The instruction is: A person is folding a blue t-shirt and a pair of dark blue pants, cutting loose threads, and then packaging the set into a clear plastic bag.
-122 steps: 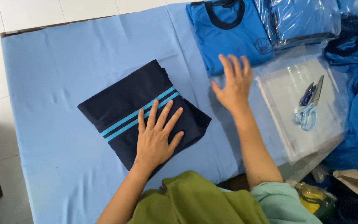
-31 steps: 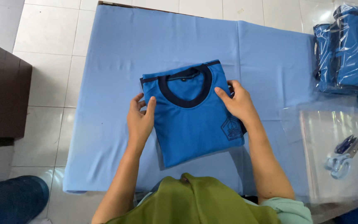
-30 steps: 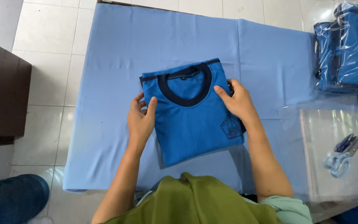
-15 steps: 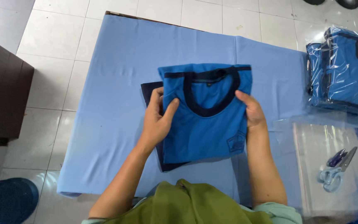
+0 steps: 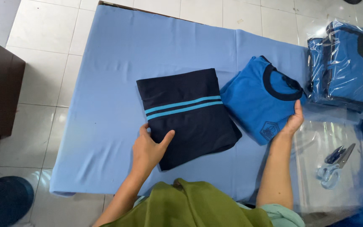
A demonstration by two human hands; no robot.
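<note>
The blue shirt (image 5: pixel 260 101) has come off the navy shorts (image 5: pixel 188 115), now lying just right of them. Right hand (image 5: pixel 294 120) pinches its edge; left hand (image 5: pixel 148 148) grips the shorts' corner, thumb spread.

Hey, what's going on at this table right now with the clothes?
A person is handling two folded garments on a table covered in blue cloth. The left hand grips the near edge of a folded navy garment with two light-blue stripes. The right hand holds the edge of a folded blue shirt with a dark collar, lying beside it. Bagged blue shirts and scissors sit to the right.
</note>
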